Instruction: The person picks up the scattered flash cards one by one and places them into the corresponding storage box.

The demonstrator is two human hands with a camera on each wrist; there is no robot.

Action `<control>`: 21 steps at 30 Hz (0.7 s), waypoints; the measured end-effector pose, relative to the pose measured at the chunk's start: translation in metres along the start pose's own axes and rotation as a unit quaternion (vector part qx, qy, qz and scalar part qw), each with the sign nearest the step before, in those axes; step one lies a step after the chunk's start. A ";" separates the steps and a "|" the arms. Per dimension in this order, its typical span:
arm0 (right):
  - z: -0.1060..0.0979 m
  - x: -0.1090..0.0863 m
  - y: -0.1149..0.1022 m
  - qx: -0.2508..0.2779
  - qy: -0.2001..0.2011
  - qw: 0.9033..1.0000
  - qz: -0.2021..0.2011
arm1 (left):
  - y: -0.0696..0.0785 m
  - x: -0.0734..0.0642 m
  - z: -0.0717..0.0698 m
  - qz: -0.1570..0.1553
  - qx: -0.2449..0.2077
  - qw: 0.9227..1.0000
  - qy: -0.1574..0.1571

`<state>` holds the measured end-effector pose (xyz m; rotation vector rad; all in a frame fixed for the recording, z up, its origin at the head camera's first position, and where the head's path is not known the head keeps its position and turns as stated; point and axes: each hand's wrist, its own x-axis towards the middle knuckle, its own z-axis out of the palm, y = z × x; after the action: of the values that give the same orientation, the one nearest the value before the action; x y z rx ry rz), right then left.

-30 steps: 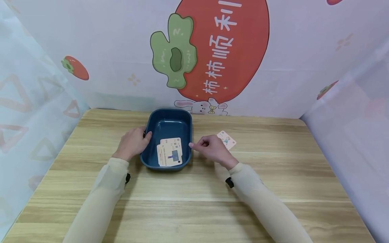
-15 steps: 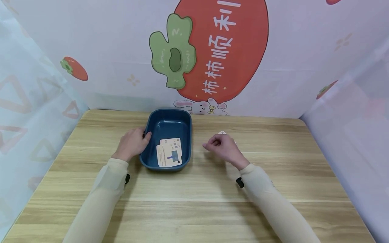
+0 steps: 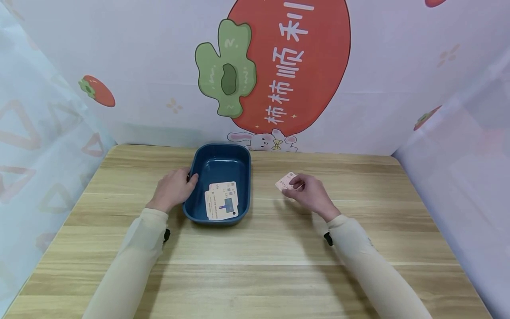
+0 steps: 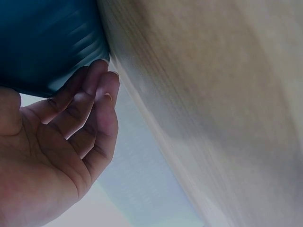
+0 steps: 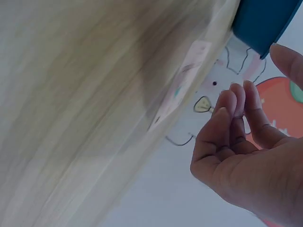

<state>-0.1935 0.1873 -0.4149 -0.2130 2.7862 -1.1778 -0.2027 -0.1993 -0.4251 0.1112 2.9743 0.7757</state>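
My left hand (image 3: 172, 190) grips the left side of a dark blue plastic bin (image 3: 223, 166), thumb over the rim. In the left wrist view its fingers (image 4: 106, 118) curl against the bin's outer wall. Inside the bin, at its near end, overlapping cream picture cards (image 3: 223, 201) lie face up, one printed with a board. To the right, my right hand (image 3: 312, 195) hovers over another card (image 3: 284, 182), partly covering it in the head view. From the right wrist, that card (image 5: 182, 85) lies on the table, apart from the loosely bent fingers (image 5: 213, 132), which hold nothing.
The wood-grain table (image 3: 247, 274) meets a white backdrop (image 3: 159, 66) behind the bin, printed with a large red persimmon and a rabbit. Pale printed sheets (image 3: 44, 146) hang along both sides.
My right hand has moved away from the bin's right rim, rightward to the loose card, and its fingers have spread apart somewhat. The left hand, the bin and the cards in it have stayed put.
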 end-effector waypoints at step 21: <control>-0.006 0.009 0.021 -0.173 -0.010 0.980 0.099 | 0.000 0.000 0.001 -0.001 -0.008 1.000 -0.003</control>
<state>-0.2049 0.2044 -0.4260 0.0272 2.8937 -0.6395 -0.2024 -0.1991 -0.4259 0.1098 2.9611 0.7983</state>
